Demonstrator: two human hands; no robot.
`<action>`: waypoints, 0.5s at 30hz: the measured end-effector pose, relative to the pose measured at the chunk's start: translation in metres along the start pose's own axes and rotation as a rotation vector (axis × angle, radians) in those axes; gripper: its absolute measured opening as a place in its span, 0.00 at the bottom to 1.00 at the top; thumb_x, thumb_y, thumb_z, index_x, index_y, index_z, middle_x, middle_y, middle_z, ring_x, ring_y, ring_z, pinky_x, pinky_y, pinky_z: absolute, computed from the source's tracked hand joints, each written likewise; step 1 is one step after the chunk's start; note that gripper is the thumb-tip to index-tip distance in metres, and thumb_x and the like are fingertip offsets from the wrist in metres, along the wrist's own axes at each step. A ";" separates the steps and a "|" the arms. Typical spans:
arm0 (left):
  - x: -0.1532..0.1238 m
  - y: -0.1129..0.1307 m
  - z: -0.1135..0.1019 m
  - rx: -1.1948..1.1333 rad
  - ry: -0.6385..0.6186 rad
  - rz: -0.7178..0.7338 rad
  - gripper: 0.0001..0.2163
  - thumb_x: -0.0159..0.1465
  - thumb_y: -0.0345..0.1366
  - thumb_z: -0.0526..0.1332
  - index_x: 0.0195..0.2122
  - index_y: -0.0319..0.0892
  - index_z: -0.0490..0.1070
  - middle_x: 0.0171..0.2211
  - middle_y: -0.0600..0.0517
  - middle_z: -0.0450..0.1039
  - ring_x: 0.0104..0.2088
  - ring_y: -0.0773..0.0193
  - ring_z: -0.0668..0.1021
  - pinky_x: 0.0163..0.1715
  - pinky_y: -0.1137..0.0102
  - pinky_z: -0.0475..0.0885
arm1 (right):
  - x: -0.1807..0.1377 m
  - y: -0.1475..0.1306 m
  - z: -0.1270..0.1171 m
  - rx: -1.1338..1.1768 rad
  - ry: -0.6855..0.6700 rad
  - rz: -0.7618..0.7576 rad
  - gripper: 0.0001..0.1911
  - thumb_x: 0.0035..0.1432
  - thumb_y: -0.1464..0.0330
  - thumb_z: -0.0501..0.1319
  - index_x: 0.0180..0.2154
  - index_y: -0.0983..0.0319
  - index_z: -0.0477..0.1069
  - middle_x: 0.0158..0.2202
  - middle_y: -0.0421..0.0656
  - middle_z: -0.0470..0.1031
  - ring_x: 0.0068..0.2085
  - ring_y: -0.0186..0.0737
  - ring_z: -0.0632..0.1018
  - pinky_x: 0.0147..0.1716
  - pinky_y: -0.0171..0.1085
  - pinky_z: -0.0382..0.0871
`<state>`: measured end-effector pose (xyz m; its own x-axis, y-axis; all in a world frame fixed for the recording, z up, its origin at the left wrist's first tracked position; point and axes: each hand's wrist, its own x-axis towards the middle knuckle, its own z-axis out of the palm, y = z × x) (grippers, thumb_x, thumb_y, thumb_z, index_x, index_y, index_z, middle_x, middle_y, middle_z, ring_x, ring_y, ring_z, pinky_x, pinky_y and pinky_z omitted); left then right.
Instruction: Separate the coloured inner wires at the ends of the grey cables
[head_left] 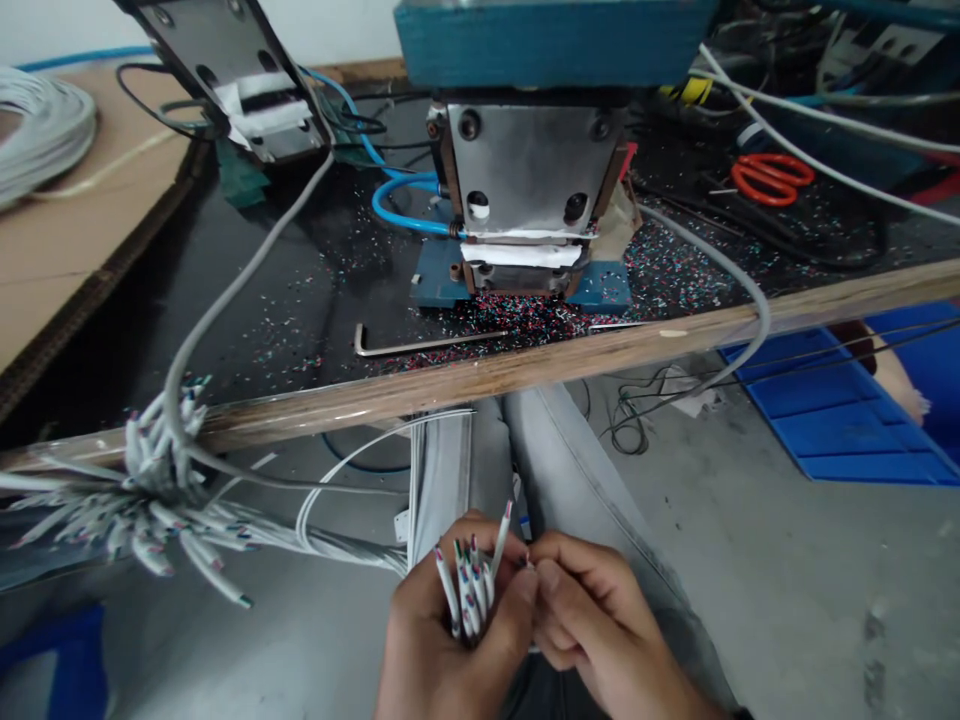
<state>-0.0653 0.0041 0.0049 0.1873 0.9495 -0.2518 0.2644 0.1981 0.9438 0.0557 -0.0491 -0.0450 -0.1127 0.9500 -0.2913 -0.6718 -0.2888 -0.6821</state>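
My left hand point(465, 630) is closed around a small bundle of white cables point(469, 590) whose cut ends point up and show coloured inner wires. One of these cables leans out higher than the others. Thumb and fingertips of my right hand point(592, 610) are pinched together against the left thumb, at a cable tip where a bit of reddish wire shows. Most of that cable is hidden by the fingers. Both hands are over my lap, below the bench edge. To their left, a larger bunch of white cables point(172, 510) hangs at the bench edge, ends splayed out.
A metal machine point(532, 170) stands on the black bench point(247, 260), with coloured wire scraps around its base. A hex key point(427, 345) lies near the wooden edge. Orange-handled scissors point(772, 178) are at the right. A blue bin point(847, 410) sits on the floor.
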 end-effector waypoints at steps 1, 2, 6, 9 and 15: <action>-0.001 -0.001 -0.001 -0.018 -0.028 -0.012 0.03 0.59 0.33 0.68 0.29 0.47 0.77 0.22 0.58 0.72 0.21 0.65 0.73 0.21 0.75 0.71 | -0.001 0.001 0.000 0.003 -0.007 -0.005 0.20 0.69 0.53 0.63 0.33 0.62 0.70 0.19 0.29 0.52 0.20 0.26 0.52 0.19 0.30 0.46; -0.003 -0.002 -0.002 -0.039 -0.038 -0.024 0.03 0.59 0.32 0.67 0.30 0.47 0.77 0.22 0.59 0.72 0.22 0.66 0.73 0.22 0.76 0.70 | -0.001 0.000 0.000 0.015 -0.015 -0.009 0.19 0.69 0.54 0.63 0.33 0.62 0.71 0.19 0.29 0.52 0.20 0.26 0.52 0.19 0.30 0.46; -0.008 0.001 0.004 -0.113 0.091 -0.123 0.03 0.57 0.34 0.68 0.27 0.48 0.77 0.21 0.61 0.69 0.22 0.68 0.69 0.23 0.77 0.66 | -0.002 -0.002 -0.003 0.057 -0.042 -0.026 0.17 0.70 0.56 0.63 0.33 0.62 0.72 0.19 0.29 0.51 0.20 0.25 0.52 0.18 0.29 0.46; -0.008 0.008 0.010 -0.121 0.128 -0.157 0.03 0.56 0.35 0.66 0.26 0.49 0.76 0.20 0.62 0.67 0.22 0.69 0.67 0.24 0.76 0.64 | -0.002 0.000 -0.003 0.067 -0.047 -0.027 0.17 0.70 0.56 0.63 0.34 0.62 0.73 0.20 0.29 0.52 0.20 0.25 0.53 0.19 0.29 0.47; -0.008 0.006 0.007 -0.116 0.097 -0.119 0.05 0.58 0.34 0.65 0.24 0.49 0.75 0.20 0.62 0.65 0.22 0.68 0.66 0.23 0.76 0.64 | -0.002 0.000 -0.005 0.037 -0.032 -0.019 0.17 0.70 0.55 0.63 0.34 0.62 0.74 0.20 0.29 0.53 0.20 0.25 0.53 0.19 0.29 0.47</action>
<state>-0.0587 -0.0038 0.0111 0.0673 0.9357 -0.3462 0.1676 0.3315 0.9285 0.0596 -0.0516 -0.0474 -0.1232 0.9587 -0.2564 -0.7006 -0.2670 -0.6617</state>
